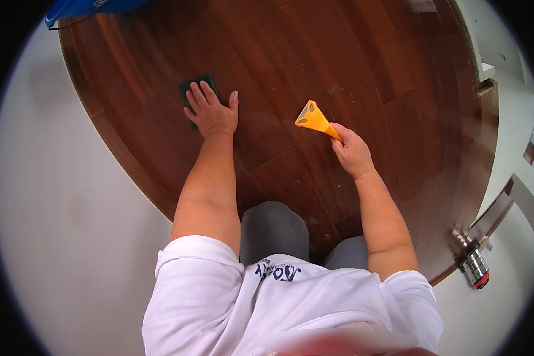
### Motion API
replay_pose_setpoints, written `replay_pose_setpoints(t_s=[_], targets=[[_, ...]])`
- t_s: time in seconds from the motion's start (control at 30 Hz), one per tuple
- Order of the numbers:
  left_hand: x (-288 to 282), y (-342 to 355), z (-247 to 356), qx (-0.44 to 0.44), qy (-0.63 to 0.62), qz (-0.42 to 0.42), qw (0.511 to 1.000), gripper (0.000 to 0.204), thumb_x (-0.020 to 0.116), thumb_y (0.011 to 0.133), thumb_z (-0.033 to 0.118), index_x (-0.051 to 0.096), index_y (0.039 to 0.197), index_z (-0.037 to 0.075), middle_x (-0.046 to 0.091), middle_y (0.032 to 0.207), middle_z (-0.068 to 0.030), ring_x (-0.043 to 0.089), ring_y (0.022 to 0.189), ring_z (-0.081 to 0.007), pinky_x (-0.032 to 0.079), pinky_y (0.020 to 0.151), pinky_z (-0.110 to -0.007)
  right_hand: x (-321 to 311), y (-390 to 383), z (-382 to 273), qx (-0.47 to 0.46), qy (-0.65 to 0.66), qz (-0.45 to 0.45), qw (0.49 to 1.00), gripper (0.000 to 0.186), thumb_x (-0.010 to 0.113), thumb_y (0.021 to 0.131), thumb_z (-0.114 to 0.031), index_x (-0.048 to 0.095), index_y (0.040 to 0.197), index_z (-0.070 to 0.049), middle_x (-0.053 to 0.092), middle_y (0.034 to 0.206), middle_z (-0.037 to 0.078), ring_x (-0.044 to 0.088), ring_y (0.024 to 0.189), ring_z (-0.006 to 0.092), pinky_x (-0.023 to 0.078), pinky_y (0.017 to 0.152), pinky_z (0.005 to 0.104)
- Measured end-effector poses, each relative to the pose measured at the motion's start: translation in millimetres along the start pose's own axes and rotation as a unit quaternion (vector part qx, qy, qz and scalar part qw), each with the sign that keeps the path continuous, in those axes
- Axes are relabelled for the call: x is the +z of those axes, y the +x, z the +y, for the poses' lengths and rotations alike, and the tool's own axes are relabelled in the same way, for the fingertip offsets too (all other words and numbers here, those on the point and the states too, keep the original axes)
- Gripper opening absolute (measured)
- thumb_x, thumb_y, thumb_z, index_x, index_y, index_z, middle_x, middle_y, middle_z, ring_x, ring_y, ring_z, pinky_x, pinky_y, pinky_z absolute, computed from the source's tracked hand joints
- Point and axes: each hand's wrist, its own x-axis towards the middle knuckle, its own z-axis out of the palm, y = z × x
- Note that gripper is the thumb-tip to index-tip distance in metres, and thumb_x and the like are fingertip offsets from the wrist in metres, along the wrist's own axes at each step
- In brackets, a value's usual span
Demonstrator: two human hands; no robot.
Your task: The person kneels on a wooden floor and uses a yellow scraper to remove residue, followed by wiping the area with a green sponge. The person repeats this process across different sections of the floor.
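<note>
Orange plastic, stiff and light, the scraper point(314, 119) sits in the right hand point(352, 153), fingers wrapped tight round its narrow handle, which is the sensible place to hold it, with its wide blade end raised just above the wood. Spread flat, the left hand point(213, 111) presses a soft dark-green scouring pad point(191, 90) onto the dark wooden floor point(350, 65). White walls point(71, 196) border the boards, a blue bucket point(89, 7) stands at the far edge, and a metal door stop point(473, 265) is at the right.

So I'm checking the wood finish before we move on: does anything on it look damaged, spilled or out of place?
Nothing looks spilled or broken. The dark brown wooden panel shows only faint pale specks near the orange plastic scraper in the right hand. The left hand presses a dark green scouring pad flat.
</note>
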Motion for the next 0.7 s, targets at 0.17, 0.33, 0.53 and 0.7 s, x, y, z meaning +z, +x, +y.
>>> replay_pose_setpoints(t_s=[0.17, 0.33, 0.53, 0.7], targets=[[-2, 0, 1, -0.006, -0.015, -0.017, 1.0, 0.078, 0.042, 0.082, 0.057, 0.022, 0.136, 0.005, 0.018, 0.142, -0.016, 0.017, 0.132, -0.0322, 0.018, 0.102, -0.055, -40, 65, -17, -0.009, -0.067, -0.114, 0.991, 0.033, 0.053, 0.081, -0.043, 0.062, 0.105, -0.022, 0.059, 0.088, 0.008, 0.056, 0.086, 0.0261, 0.044, 0.077, 0.0378], [0, 0, -1, -0.003, -0.014, -0.024, 1.0, 0.079, 0.043, 0.081, 0.058, 0.021, 0.136, 0.004, 0.018, 0.142, -0.0164, 0.017, 0.131, -0.0335, 0.02, 0.1, -0.057, -60, 128, -50, 0.007, -0.16, -0.204, 0.966, 0.032, 0.054, 0.082, -0.042, 0.066, 0.1, -0.019, 0.06, 0.089, 0.006, 0.055, 0.09, 0.0233, 0.034, 0.086, 0.0378], [-3, 2, -1, -0.006, -0.027, -0.041, 0.999, 0.078, 0.043, 0.081, 0.057, 0.021, 0.136, 0.005, 0.016, 0.143, -0.0162, 0.016, 0.132, -0.0334, 0.018, 0.101, -0.056, -55, 146, -93, 0.009, -0.224, -0.225, 0.948, 0.032, 0.054, 0.082, -0.041, 0.067, 0.099, -0.018, 0.062, 0.083, 0.005, 0.054, 0.087, 0.0205, 0.027, 0.087, 0.0337], [-6, 1, 0, -0.013, -0.032, -0.051, 0.998, 0.078, 0.043, 0.082, 0.056, 0.02, 0.136, 0.005, 0.015, 0.143, -0.0158, 0.014, 0.132, -0.0328, 0.016, 0.102, -0.055, -60, 148, -89, -0.028, -0.181, -0.248, 0.951, 0.031, 0.056, 0.081, -0.042, 0.068, 0.097, -0.019, 0.064, 0.083, 0.003, 0.054, 0.088, 0.0194, 0.029, 0.087, 0.0328]])
